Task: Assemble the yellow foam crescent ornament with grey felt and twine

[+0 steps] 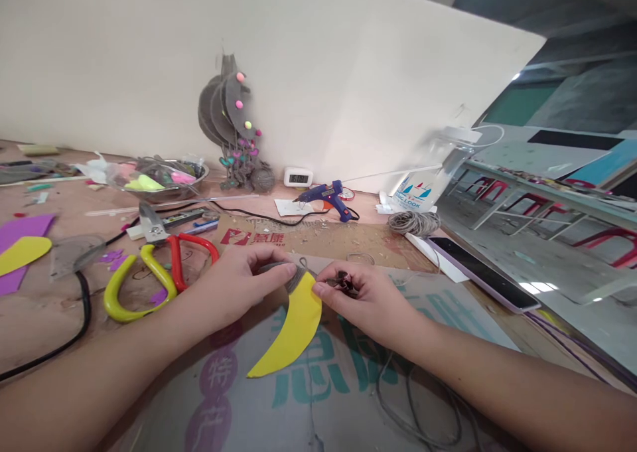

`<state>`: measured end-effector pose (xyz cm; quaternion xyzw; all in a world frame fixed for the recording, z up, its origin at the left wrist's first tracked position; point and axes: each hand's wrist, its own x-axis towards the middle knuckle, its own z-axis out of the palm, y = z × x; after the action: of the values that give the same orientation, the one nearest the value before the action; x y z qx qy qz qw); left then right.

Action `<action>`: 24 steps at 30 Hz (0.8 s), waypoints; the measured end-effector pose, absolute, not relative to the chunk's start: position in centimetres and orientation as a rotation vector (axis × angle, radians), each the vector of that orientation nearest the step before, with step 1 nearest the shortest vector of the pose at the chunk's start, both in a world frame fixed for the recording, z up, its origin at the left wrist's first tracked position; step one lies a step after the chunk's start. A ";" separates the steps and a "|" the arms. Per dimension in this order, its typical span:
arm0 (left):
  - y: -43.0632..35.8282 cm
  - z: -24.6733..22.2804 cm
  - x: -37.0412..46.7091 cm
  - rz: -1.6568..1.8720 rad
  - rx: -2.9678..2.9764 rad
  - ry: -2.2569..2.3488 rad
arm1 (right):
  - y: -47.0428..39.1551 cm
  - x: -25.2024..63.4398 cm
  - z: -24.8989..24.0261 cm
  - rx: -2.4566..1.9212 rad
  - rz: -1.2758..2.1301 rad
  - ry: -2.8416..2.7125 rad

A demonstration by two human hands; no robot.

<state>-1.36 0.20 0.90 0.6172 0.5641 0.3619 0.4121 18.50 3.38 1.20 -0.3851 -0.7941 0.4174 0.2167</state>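
Observation:
A yellow crescent-shaped piece [291,336] hangs between my hands with its pointed tip toward me. Grey cord [300,276] covers its upper end, and a small loop sticks up there. My left hand [243,279] is closed on that cord-covered end, thumb in front. At the right edge of the crescent, my right hand [373,299] pinches with thumb and forefinger. Something dark and crumpled shows inside its curled fingers; I cannot make out what it is. Loose loops of grey cord [415,419] lie below my right forearm.
Scissors [144,286] with yellow and red handles lie left of my hands. A blue glue gun [331,196] rests farther back, beside a small clock [298,176]. To the right are a cord coil [414,223] and a phone [482,273]. A decorated grey craft [226,107] stands behind.

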 end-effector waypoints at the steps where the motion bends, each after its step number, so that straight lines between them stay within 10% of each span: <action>1: 0.2 0.9 -1.4 0.918 1.558 1.412 | 3.4 18.5 1.2 -1.066 1.160 -2.209; 24: 0.2 1.2 -1.6 0.920 1.421 1.372 | 3.9 18.7 0.7 -1.133 1.133 -2.124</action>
<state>-1.56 0.24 1.18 0.5782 0.5581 0.3742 0.4629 18.71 3.85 0.68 -0.4135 -0.7755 0.4135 0.2382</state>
